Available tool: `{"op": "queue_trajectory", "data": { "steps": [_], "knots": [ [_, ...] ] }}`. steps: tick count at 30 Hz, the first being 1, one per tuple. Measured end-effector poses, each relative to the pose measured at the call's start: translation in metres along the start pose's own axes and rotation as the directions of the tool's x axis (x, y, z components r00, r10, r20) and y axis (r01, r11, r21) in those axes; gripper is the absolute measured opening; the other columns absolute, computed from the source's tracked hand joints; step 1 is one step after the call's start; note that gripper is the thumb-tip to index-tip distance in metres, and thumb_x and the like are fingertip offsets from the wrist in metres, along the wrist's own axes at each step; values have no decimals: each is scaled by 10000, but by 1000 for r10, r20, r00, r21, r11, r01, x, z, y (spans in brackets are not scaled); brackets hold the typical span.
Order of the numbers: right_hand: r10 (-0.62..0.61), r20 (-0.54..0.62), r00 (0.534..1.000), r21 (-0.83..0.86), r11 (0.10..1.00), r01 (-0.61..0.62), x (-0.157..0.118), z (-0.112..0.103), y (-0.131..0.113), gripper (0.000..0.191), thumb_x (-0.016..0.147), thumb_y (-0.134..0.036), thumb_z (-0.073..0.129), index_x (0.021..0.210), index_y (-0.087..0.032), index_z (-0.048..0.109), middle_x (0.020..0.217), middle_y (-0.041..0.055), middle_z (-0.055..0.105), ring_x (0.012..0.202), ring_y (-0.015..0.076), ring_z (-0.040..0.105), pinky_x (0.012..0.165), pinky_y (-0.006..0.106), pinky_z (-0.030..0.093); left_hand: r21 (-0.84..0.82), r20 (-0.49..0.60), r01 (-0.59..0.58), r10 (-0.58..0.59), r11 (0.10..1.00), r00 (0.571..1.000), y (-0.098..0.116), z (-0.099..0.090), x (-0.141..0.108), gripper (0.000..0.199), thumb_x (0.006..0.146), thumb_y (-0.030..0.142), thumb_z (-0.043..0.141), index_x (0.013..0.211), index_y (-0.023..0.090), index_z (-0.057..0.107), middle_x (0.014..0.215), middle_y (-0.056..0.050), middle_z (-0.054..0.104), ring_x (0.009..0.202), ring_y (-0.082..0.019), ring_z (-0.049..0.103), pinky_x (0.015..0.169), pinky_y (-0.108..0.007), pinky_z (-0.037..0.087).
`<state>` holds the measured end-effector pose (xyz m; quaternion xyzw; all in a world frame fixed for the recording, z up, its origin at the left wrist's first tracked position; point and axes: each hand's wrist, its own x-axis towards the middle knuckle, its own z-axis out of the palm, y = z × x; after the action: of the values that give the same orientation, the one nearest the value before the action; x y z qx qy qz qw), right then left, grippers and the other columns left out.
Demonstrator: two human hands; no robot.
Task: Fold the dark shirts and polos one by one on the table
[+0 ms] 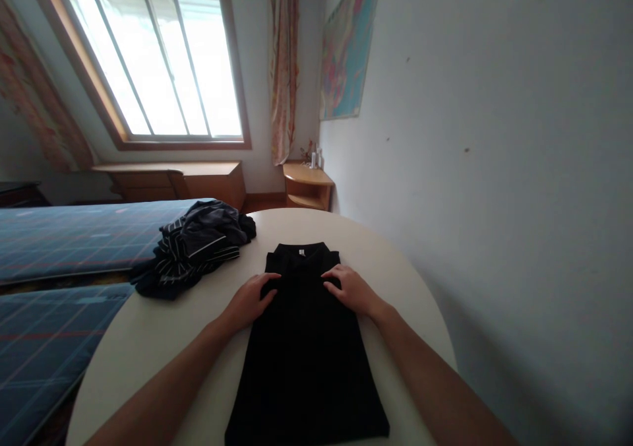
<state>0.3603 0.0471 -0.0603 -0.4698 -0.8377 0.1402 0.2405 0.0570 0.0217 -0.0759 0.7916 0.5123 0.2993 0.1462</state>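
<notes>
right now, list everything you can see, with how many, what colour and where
shirt: 1, black, flat on table, collar at far end
clothes pile: 1, dark with pale stripes, table's far left edge
round table: 1, whitish, under shirt
mattresses: 2, blue plaid, left
window: 1, brown frame, far wall
curtains: 2, pinkish patterned, either side of window
wooden desk: 1, brown, below window
corner shelf: 1, brown, far corner
small items: count unclear, white and reddish, on corner shelf
map: 1, blue and pink, right wall
left hand: 1, bare, on shirt's left edge
right hand: 1, bare, on shirt's right edge
</notes>
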Motion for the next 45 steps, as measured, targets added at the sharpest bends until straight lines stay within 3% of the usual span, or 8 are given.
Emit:
{"op": "queue_trajectory", "data": {
  "steps": [7, 16, 22, 28, 35, 40, 45],
  "knots": [
    [-30, 48, 998, -25, 999, 31, -5, -8, -4, 178, 848, -261, 655, 1012, -194, 664, 1035, 79, 671, 1014, 217, 600, 942, 353, 445, 52, 63, 6, -9, 999, 998, 15, -11, -2, 381, 877, 306, 539, 1247, 222, 574, 1074, -69, 693, 1009, -242, 653, 933, -380, 481],
    [35, 53, 998, -232, 972, -22, -9, -15, -10, 263, 792, -423, 706, 901, -190, 653, 953, 86, 676, 932, 242, 614, 858, 361, 440, 108, 100, 29, -40, 994, 994, 22, -13, -6, 396, 816, 190, 521, 1199, 225, 613, 1075, -64, 700, 1015, -237, 652, 923, -362, 476],
    [43, 80, 996, -170, 985, -29, -10, -21, -7, 269, 842, -422, 659, 986, -196, 676, 996, 89, 709, 947, 246, 643, 873, 359, 445, 123, 85, 9, -20, 992, 996, 23, -9, -5, 269, 832, 231, 547, 1075, 197, 658, 1048, -90, 702, 1009, -262, 641, 925, -391, 474],
    [-10, 148, 989, -99, 995, 25, -13, -27, -7, 221, 843, -388, 647, 950, -209, 719, 973, 78, 722, 895, 233, 661, 822, 330, 467, 123, 96, -18, 6, 992, 995, 24, -10, -6, 178, 813, 213, 554, 958, 221, 658, 971, -68, 705, 943, -251, 650, 872, -370, 479],
    [-30, 196, 980, 10, 1000, 28, -17, -47, -13, 172, 854, -295, 611, 974, -224, 712, 885, 36, 740, 773, 187, 666, 721, 282, 463, 96, 51, -9, 4, 995, 999, 37, -20, -4, 201, 819, 228, 521, 965, 246, 659, 942, -24, 720, 879, -219, 667, 822, -326, 481],
    [-69, 124, 990, 52, 997, 63, -9, -60, -14, 174, 875, -286, 604, 1003, -226, 706, 949, 41, 740, 842, 193, 663, 769, 300, 470, 39, 32, 14, -15, 999, 999, 43, -36, 12, 237, 840, 289, 517, 999, 223, 680, 890, -16, 728, 790, -197, 657, 765, -302, 495],
    [-93, -3, 996, 45, 995, 93, 18, -75, -11, 181, 902, -300, 590, 1031, -221, 688, 972, 46, 733, 865, 196, 657, 802, 314, 476, 30, -8, 0, 0, 1000, 1000, 42, -59, 47, 278, 848, 343, 518, 997, 194, 700, 782, -9, 708, 645, -165, 610, 662, -276, 483]
  ]
}}
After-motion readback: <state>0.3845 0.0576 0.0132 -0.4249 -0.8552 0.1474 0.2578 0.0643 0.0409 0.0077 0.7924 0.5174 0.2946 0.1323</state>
